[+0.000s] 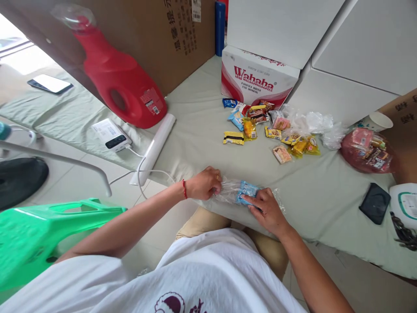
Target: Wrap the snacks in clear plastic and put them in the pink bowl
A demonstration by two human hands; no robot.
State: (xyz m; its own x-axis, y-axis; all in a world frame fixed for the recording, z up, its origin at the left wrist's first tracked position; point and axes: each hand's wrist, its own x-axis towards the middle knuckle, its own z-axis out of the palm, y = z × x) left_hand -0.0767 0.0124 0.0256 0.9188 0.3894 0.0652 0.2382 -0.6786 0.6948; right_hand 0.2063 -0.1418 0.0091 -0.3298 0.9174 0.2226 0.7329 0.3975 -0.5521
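Observation:
My left hand (pixel 206 182) is closed on the gathered end of a clear plastic bag (pixel 227 190) at the front edge of the cloth-covered surface. Inside the bag lies a blue-wrapped snack packet (pixel 246 191). My right hand (pixel 266 211) grips the packet through the plastic, its index finger pressed along the wrapper. Loose plastic film shows past the right hand's far side. Beyond my hands lie several small wrapped snacks, among them a yellow packet (pixel 233 138), a light blue packet (pixel 236 119) and a pink-and-cream packet (pixel 282 154).
Behind the snacks stands a Wahaha carton (pixel 257 78). To its right are crumpled clear bags (pixel 309 119), a paper cup (pixel 378 121) and a red bag of snacks (pixel 365 152). A red jug (pixel 120 82), a power bank (pixel 110 134) with a cable and a green stool (pixel 58 234) are left.

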